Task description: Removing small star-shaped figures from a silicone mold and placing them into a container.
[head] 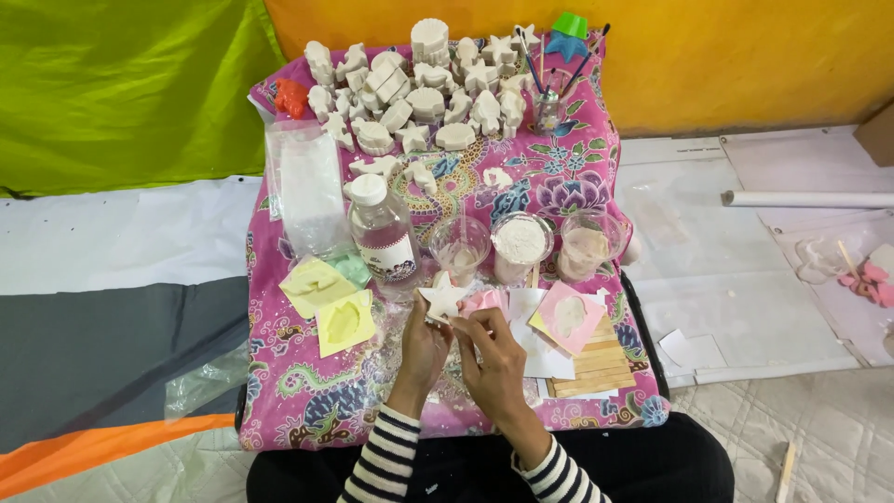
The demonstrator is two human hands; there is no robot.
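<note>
My left hand [421, 352] grips a white star-shaped plaster cast [442, 299] from below, just above the pink patterned cloth [298, 391]. My right hand [492, 359] has its fingers pinched at the star's right edge, touching it. Both wrists wear black-and-white striped sleeves. Right beside the hands lie a pink mould [568, 316] and white paper pieces [535, 354]. Behind the star stand a clear bottle with a white cap [382, 233] and three clear plastic cups, one holding white powder [520, 244].
Many white plaster figures [424, 98] crowd the far end of the cloth, with brushes in a jar [548, 102]. Yellow moulds [331, 303] and a plastic bag [307, 186] lie left. Wooden sticks [596, 365] sit right. A white tube [805, 198] lies on the floor.
</note>
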